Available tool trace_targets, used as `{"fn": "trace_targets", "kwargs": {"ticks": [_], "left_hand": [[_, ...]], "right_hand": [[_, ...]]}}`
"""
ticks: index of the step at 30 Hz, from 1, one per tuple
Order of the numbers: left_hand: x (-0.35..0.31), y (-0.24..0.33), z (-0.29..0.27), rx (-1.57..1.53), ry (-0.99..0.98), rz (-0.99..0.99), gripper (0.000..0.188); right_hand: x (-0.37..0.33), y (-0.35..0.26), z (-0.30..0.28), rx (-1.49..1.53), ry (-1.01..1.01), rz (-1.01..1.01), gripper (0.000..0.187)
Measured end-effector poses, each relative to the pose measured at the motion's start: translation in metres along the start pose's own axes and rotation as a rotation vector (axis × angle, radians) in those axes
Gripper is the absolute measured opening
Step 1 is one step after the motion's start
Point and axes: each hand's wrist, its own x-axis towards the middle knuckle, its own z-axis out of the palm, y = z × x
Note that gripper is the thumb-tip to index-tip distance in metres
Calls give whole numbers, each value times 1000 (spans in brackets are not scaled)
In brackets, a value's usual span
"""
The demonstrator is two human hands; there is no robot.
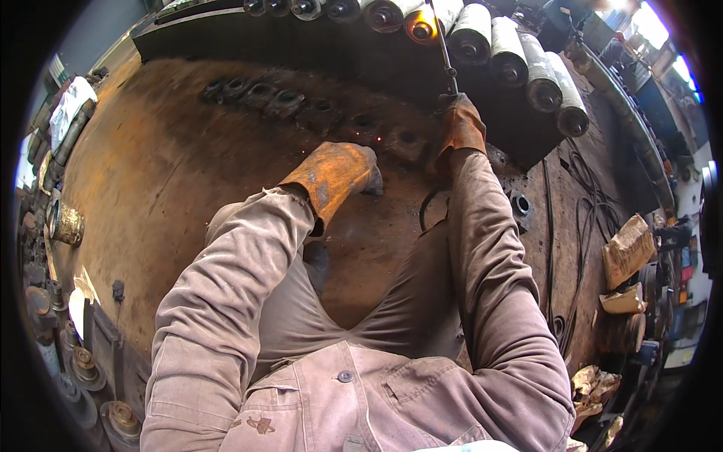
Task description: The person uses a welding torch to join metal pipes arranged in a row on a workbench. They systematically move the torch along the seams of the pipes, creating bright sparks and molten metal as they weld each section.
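Note:
My right hand (461, 124), in a worn orange leather glove, is closed round the handle of a long thin metal torch (444, 53). The torch reaches up to a row of grey cylindrical rollers. One roller's end (422, 30) glows bright orange beside it; other rollers (471, 38) stand to either side. Over my left knee is my left hand (369, 169), gloved in orange leather, its fingers curled in with nothing seen in them. Small sparks (379, 138) show beyond it. Several dark metal blocks with round holes (286, 102) lie in a line beyond my hands.
A dark steel bench (226, 41) carries the rollers along the far side. Black hoses (591, 196) coil on the rusty floor (128, 188) at right. Torn brown paper packages (629, 252) lie at the right edge. Metal parts (86, 365) and a rusty can (68, 224) stand at left.

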Motion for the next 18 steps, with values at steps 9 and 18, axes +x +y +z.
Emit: {"fn": "trace_targets", "kwargs": {"ticks": [9, 18], "left_hand": [[2, -11, 11, 68, 35, 12, 48], [6, -2, 7, 53, -28, -41, 60]], "right_hand": [[-44, 3, -13, -75, 12, -36, 54], [-50, -16, -27, -53, -16, 29, 52]]}}
